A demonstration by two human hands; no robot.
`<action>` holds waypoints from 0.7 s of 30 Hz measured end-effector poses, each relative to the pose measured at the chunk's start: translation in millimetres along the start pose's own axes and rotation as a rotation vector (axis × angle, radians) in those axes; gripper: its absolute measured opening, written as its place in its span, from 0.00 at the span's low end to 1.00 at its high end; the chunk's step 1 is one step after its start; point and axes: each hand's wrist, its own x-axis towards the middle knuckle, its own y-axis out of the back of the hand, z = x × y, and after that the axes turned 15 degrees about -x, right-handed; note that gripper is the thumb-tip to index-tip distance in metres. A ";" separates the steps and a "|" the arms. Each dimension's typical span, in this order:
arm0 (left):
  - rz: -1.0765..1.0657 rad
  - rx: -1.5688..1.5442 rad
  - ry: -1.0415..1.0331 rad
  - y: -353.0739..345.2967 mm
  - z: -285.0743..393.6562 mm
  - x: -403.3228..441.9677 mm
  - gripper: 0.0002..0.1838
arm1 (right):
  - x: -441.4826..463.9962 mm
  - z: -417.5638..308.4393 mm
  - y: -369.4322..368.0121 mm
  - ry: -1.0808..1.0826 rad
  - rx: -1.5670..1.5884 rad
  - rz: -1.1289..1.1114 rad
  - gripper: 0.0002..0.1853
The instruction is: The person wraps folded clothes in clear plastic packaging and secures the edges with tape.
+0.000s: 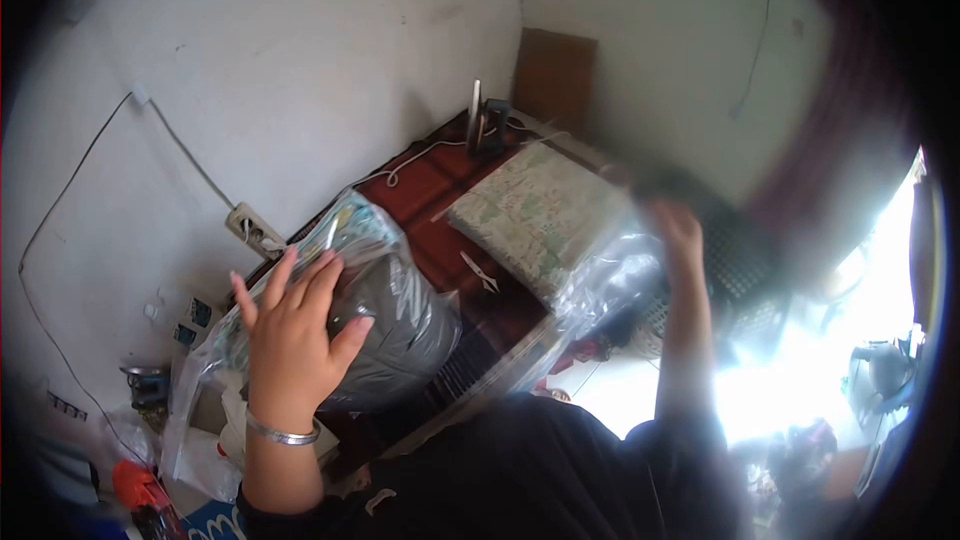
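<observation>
My left hand (300, 335), with a silver bracelet at its wrist, has its fingers spread over a clear plastic bag (410, 305) that holds dark material. At the right, my right hand (677, 230) is blurred beside crumpled clear plastic (620, 275); its fingers are smeared, and whether they hold the plastic cannot be made out. A folded floral cloth (540, 210) lies on the red-covered table (415, 195), just left of that hand. Small scissors (479, 272) rest between the dark bag and the cloth.
An upright iron (476, 120) stands at the table's back corner, its white cord trailing left. A power strip (252, 228) is by the left wall. Cardboard (553, 73) leans in the corner. Dark perforated baskets (745, 285) are at the right.
</observation>
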 end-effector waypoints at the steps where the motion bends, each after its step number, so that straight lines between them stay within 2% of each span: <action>1: -0.020 -0.009 0.014 1.4 1.1 0.5 0.34 | 18.1 41.2 13.7 -0.094 -0.010 0.058 0.12; 3: -0.044 -0.006 0.028 3.6 2.1 0.5 0.34 | 45.5 94.5 33.9 -0.199 -0.256 0.145 0.14; 4: -0.058 -0.009 0.046 3.9 2.6 1.1 0.34 | 71.3 140.1 42.1 -0.202 -0.249 0.143 0.14; 5: -0.071 -0.014 0.066 4.5 4.8 2.6 0.34 | 102.6 197.3 46.4 -0.088 -0.531 0.048 0.15; 7: -0.081 -0.025 0.107 8.0 14.1 6.9 0.35 | 151.7 270.0 49.6 0.032 -0.806 -0.069 0.16; 10: -0.103 0.028 0.192 7.9 27.0 15.1 0.37 | 219.5 307.4 34.8 -0.051 -1.250 -0.206 0.21; 13: -0.107 0.097 0.232 3.9 35.8 19.8 0.38 | 269.6 337.2 18.9 0.005 -1.281 -0.351 0.21; 14: -0.069 0.103 0.282 -0.6 42.8 23.3 0.45 | 280.3 343.4 11.2 0.024 -1.288 -0.397 0.21; 17: -0.108 0.180 0.271 -4.2 39.1 18.7 0.45 | 304.8 343.7 -6.0 0.067 -1.198 -0.535 0.21; 19: -0.099 0.202 0.291 -8.0 42.9 19.2 0.46 | 320.3 353.6 -16.1 -0.161 -0.964 -0.734 0.21; 20: -0.079 0.215 0.293 -9.5 44.8 19.8 0.47 | 325.5 359.0 -15.2 -0.156 -0.962 -0.746 0.21; 21: -0.082 0.219 0.300 -11.0 46.8 20.6 0.47 | 330.0 363.8 -10.8 -0.149 -0.771 -0.811 0.21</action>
